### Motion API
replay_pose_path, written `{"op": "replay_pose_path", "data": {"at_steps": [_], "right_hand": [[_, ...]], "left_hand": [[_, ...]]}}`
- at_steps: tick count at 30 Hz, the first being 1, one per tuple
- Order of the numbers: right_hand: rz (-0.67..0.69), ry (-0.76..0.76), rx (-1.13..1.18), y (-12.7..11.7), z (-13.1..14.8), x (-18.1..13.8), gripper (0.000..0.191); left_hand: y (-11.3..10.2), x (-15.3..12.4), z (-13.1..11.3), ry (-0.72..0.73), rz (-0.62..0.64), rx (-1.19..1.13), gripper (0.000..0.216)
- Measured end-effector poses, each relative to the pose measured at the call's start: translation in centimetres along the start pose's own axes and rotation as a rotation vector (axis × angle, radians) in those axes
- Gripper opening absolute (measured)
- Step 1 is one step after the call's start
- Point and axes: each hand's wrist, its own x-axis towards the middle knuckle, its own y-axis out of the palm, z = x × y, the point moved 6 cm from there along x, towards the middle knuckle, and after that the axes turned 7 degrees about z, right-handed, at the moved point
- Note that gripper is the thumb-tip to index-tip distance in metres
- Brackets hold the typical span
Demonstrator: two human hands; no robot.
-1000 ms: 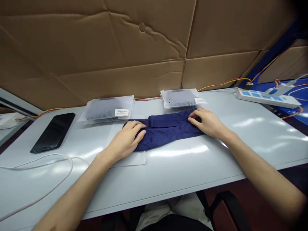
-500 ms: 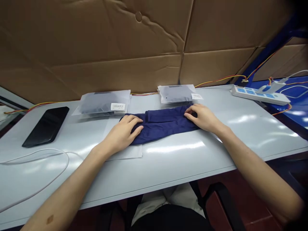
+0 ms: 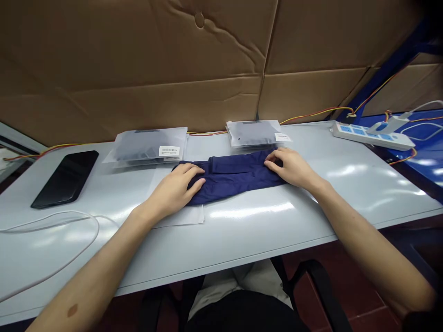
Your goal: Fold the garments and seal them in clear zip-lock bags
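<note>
A folded navy blue cloth [image 3: 231, 177] lies across the middle of a pale grey table [image 3: 242, 230]. My left hand [image 3: 175, 190] rests flat on its left end with the fingers stretched out. My right hand [image 3: 292, 167] lies on its right end, fingers curled a little and pressing the fabric near the far edge. Part of the cloth sits on a flat clear plastic bag [image 3: 180, 214] under my left hand.
Two frosted bags with white labels, the left bag [image 3: 148, 146] and the right bag [image 3: 255, 133], lie behind the cloth. A black phone [image 3: 65, 177] and a white cable [image 3: 51, 221] are at the left. A white power strip [image 3: 372, 136] sits at the right. Cardboard sheets [image 3: 173, 64] wall the back.
Both hands stay on the cloth's ends; they have barely moved. The head camera has shifted slightly, so everything sits a little higher and further left in view.
</note>
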Motion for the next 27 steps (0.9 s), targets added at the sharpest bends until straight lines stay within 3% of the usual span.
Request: {"op": "replay_pose_path", "data": {"at_steps": [13, 18, 22, 27], "right_hand": [[0.105, -0.061, 0.084, -0.7, 0.2, -0.7, 0.009], [0.055, -0.077, 0.104, -1.5, 0.2, -0.9, 0.007], [0.087, -0.022, 0.325, -2.9, 0.1, -1.5, 0.002], [0.403, 0.045, 0.666, -2.7, 0.6, -2.6, 0.017]], "left_hand": [[-0.5, -0.1, 0.2, 0.045, -0.064, -0.002, 0.019], [-1.8, -0.4, 0.0, -0.015, -0.105, -0.134, 0.015], [-2.8, -1.0, 0.2, -0.084, 0.042, -0.42, 0.023], [-2.3, -1.9, -0.1, -0.1, 0.424, -0.623, 0.031]]}}
